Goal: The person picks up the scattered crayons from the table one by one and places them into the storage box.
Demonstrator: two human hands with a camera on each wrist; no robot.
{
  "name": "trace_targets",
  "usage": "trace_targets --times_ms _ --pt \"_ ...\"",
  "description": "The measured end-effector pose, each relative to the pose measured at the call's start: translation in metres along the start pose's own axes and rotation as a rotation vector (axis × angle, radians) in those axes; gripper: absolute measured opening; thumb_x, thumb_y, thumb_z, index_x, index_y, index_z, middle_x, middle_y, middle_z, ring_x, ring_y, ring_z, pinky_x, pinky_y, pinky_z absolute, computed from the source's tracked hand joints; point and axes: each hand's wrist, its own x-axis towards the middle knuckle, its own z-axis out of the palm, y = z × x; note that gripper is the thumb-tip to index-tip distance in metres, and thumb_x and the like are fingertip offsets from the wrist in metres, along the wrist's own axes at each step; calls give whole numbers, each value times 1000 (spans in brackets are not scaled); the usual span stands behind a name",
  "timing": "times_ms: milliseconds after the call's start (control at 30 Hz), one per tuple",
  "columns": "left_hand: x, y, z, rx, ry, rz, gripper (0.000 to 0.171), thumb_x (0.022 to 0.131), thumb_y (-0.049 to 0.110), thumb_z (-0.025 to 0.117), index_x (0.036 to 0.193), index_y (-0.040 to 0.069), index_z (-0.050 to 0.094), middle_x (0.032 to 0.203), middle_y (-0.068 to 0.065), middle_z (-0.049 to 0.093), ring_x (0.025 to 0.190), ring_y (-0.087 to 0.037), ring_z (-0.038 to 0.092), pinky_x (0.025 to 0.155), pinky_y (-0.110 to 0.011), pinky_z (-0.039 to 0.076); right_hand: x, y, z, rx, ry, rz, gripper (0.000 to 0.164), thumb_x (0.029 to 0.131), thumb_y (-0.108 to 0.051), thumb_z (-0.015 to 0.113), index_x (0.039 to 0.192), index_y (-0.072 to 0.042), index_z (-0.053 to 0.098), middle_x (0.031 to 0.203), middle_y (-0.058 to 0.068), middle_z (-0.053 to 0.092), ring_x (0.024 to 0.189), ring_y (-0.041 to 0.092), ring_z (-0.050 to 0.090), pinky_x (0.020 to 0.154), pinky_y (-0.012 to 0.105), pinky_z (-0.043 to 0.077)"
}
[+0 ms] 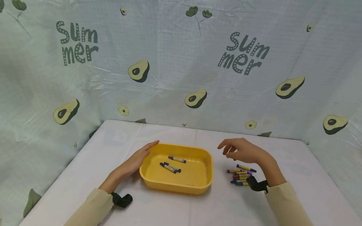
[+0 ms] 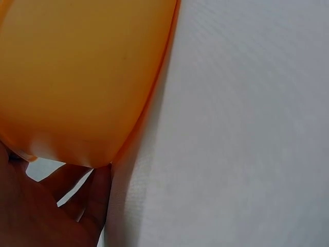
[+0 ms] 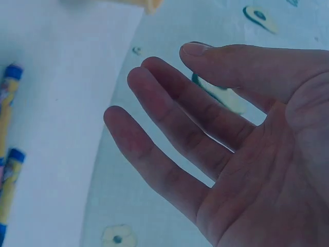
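A yellow plastic tray (image 1: pixel 173 187) lies on the table with three wrapped crayons (image 1: pixel 177 159) inside. My left hand (image 1: pixel 135 162) holds the tray's left side, thumb at the rim and fingers against the outer wall. In the left wrist view, fingertips (image 2: pixel 103 177) meet the orange-looking tray wall (image 2: pixel 87 103). Above and a little behind a loose pile of crayons (image 1: pixel 242 176), to the tray's right, hovers my right hand (image 1: pixel 246 150). Its fingers are loosely bent and spread, with nothing between them, as the right wrist view of this hand (image 3: pixel 221 149) confirms.
A white cloth covers the table (image 1: pixel 187 219). Behind it hangs a pale curtain (image 1: pixel 173 54) printed with avocados and lettering. Black wrist cameras sit on the left wrist (image 1: pixel 121 200) and on the right wrist (image 1: pixel 257 184), the latter close to the pile.
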Motion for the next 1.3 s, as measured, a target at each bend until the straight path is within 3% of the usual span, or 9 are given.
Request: trace_targets --times_ms 167,500,767,1033,1300 --pt "0 0 0 -9 -1 4 53 113 19 20 165 18 25 173 -11 24 160 -34 22 131 -55 12 -18 25 5 6 65 -10 33 100 -4 62 132 -11 65 118 16 73 109 30 69 88 41 63" --pt "-1 0 -2 13 -7 13 53 113 18 20 166 16 24 173 -12 23 160 -34 21 131 -55 12 -40 60 13 14 165 77 32 99 -5 62 131 -3 65 116 18 72 105 27 68 81 34 61" --pt "0 0 -3 7 -7 9 53 113 19 20 166 18 24 173 -11 23 160 -34 22 131 -54 13 -42 74 20 -28 231 75 28 98 -4 64 125 -2 68 112 15 74 105 30 68 91 45 60" --pt "2 -1 -4 -14 -16 18 53 113 22 20 166 20 25 173 -11 23 159 -35 24 131 -57 13 -37 89 30 -38 235 127 25 97 -4 65 121 -2 69 110 12 73 105 30 68 94 53 57" --pt "2 -1 -3 -12 -17 11 53 113 21 20 166 20 25 173 -9 23 160 -34 22 131 -56 12 -33 94 36 -41 228 188 24 95 -5 65 118 -5 71 106 9 73 97 22 64 87 41 56"
